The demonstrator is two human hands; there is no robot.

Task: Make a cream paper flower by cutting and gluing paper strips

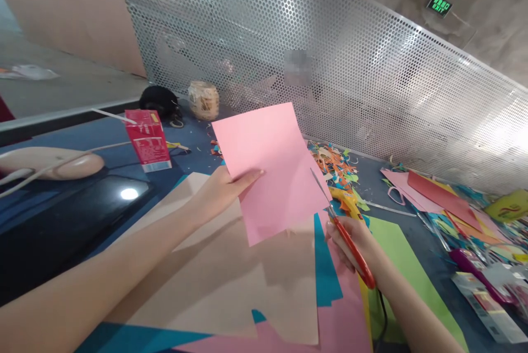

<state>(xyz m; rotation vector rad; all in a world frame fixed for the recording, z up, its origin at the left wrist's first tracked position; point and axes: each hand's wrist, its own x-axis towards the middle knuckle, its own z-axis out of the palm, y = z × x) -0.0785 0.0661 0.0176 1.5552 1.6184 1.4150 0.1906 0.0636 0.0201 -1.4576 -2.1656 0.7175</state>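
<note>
My left hand (225,188) pinches a pink sheet of paper (272,169) at its left edge and holds it tilted above the table. My right hand (357,246) grips red-handled scissors (344,232), whose blades point up and left and touch the sheet's right edge. Under both hands lie large beige (231,281), teal (325,270), pink and green (396,254) paper sheets.
A red drink carton with a straw (147,138), a black object (159,101) and a jar (203,100) stand at the back by a perforated metal screen (330,67). Paper scraps (336,163) are heaped behind the sheet. Coloured paper and tools clutter the right (466,215). A dark tablet (74,215) lies left.
</note>
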